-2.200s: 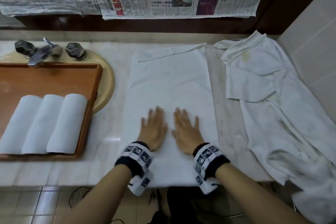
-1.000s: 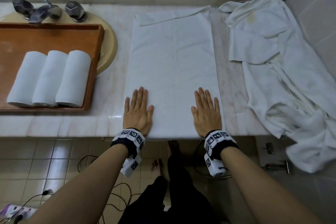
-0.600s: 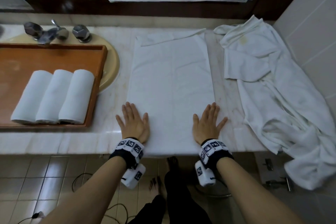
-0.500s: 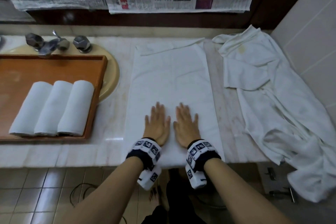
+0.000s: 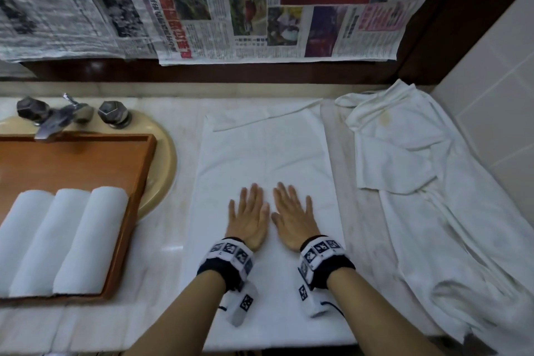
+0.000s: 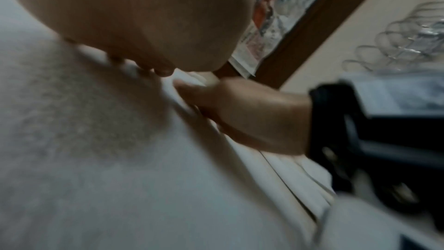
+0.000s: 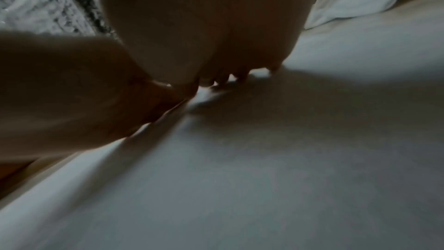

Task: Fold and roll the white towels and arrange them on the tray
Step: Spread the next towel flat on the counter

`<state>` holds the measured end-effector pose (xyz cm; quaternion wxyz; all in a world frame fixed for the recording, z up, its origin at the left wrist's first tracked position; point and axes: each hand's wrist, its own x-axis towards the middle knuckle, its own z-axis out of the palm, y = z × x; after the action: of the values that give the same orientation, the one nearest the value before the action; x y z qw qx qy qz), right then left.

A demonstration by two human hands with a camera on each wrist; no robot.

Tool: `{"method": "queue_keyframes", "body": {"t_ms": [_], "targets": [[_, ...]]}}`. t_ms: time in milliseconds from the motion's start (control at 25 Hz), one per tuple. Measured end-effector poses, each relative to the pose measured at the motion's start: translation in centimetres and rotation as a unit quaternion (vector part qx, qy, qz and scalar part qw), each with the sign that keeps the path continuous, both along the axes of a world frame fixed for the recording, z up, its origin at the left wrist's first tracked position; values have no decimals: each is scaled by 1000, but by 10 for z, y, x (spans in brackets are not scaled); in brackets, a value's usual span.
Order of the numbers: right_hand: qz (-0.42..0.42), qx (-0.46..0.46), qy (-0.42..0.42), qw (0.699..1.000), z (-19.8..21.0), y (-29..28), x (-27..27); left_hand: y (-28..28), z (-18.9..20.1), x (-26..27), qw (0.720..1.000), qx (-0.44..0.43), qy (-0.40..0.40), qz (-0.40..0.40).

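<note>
A folded white towel lies flat and lengthwise on the marble counter, its far left corner turned back. My left hand and right hand press flat on its near middle, side by side, fingers straight and pointing away. In the left wrist view my left hand rests on the towel with the right hand beside it. The right wrist view is dim: my right hand lies on the towel. Three rolled white towels sit in the wooden tray at the left.
The tray rests over a beige sink with a metal tap. A heap of loose white towels covers the counter's right side against the tiled wall. Newspaper sheets hang behind. The counter edge runs just below my wrists.
My hands went out to the towel's near corners, came back together at its middle, and have since slid a little further up the towel. The towel itself stays in place.
</note>
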<state>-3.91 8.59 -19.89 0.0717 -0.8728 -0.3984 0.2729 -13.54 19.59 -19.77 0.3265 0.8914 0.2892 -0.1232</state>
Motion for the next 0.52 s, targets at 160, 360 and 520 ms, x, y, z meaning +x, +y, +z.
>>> {"method": "queue_keyframes", "body": {"t_ms": [160,360,520], "targets": [[-199,-125,-28,972,3,-10,67,63,-1,2,966,39,96,238],[40,-14,-11,999,6,53,75,47,4,73,999,-32,-30,-25],[-146,-99,-27,984,0,32,121,113,-7,60,980,62,59,178]]}}
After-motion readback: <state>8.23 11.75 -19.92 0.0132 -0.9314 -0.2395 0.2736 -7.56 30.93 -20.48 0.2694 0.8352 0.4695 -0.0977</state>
